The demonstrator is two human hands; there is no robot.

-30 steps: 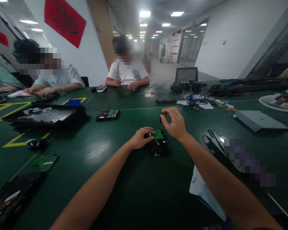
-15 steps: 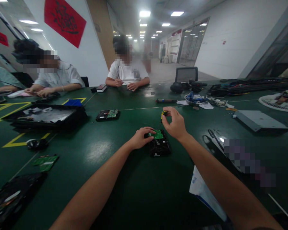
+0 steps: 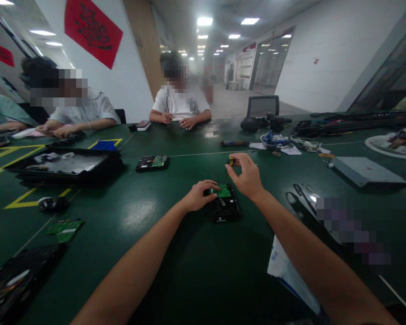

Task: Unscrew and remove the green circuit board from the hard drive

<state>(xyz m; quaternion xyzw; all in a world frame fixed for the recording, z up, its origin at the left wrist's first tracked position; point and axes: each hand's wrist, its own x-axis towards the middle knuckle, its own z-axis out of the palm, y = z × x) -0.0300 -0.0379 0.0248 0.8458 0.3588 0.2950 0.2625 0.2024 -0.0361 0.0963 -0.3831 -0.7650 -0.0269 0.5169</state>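
Observation:
A black hard drive lies on the table in front of me, its green circuit board facing up. Gripping its left side is my left hand, with fingertips resting on the board. My right hand pinches the yellow-and-black handle of a screwdriver, held upright over the board's far edge. The thin shaft points down at the board; its tip is too small to make out.
A second hard drive and a black tray lie to the left. Nearer are a loose green circuit board and a dark drive. At right sits a grey metal box. Two co-workers sit across the table.
My right fingers have shifted round the screwdriver handle, the thumb slightly farther left. The hard drive and my left hand stay in place.

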